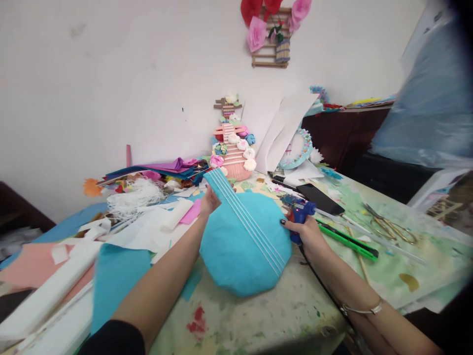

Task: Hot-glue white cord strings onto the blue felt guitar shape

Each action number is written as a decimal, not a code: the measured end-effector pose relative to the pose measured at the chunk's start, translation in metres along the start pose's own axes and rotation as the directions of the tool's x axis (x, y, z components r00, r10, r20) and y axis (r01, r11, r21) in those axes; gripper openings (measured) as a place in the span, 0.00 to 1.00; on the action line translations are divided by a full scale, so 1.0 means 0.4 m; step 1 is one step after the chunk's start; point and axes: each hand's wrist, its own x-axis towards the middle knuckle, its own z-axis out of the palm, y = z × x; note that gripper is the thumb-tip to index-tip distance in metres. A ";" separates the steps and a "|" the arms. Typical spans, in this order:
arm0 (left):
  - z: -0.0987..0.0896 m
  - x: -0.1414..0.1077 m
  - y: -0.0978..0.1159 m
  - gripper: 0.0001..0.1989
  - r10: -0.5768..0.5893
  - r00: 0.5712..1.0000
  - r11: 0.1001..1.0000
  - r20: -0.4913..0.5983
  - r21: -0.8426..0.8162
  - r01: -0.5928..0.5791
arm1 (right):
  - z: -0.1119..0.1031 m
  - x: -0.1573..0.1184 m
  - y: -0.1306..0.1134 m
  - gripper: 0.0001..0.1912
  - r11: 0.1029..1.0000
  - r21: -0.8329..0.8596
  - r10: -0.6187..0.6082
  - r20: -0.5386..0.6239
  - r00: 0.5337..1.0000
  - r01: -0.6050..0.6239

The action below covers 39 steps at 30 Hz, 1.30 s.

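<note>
A turquoise paper instrument shape (236, 246), with a round body, a short neck and several white strings running down it, is held tilted above the table. My left hand (210, 201) grips its neck from behind, the fingers partly hidden. At the right edge of the round body is my right hand (305, 231), wrapped round a blue glue gun (301, 209) whose cord hangs down toward the table edge.
Behind stands a flower-covered pink instrument model (234, 162). Paper scraps and white string (136, 197) lie at the left. To the right are a black phone (320, 198), a green cutter (349, 240) and gold-handled scissors (391, 228) on the stained table (295, 305).
</note>
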 end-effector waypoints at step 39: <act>-0.040 -0.008 -0.079 0.19 -0.335 0.905 0.942 0.261 0.107 0.318 | -0.093 -0.102 -0.073 0.17 0.921 -0.359 0.144 -0.054 0.988 -0.154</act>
